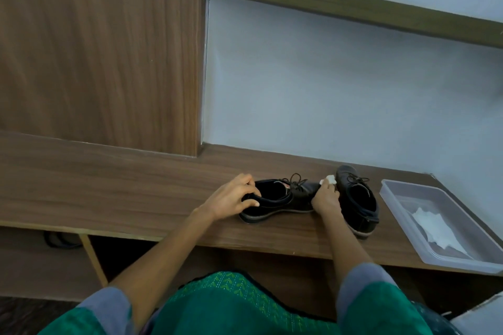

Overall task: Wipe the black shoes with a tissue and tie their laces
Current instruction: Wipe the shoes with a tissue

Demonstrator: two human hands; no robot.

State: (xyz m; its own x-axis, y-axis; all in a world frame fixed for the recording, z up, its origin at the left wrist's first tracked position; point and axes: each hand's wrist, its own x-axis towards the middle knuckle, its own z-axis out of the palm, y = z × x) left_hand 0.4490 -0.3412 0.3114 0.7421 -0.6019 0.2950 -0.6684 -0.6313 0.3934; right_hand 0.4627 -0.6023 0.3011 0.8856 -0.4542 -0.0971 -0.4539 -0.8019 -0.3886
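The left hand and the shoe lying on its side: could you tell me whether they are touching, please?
Touching. The head view shows the left hand gripping the heel rim of the shoe, fingers curled over the opening.

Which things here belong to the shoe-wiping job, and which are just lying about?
In the job:
- left hand gripping the heel of the near shoe
- right hand pinching the tissue at that shoe's toe
- second shoe, laces loose
- spare tissue in the plastic tray

Lying about:
- dark cable under the wooden shelf
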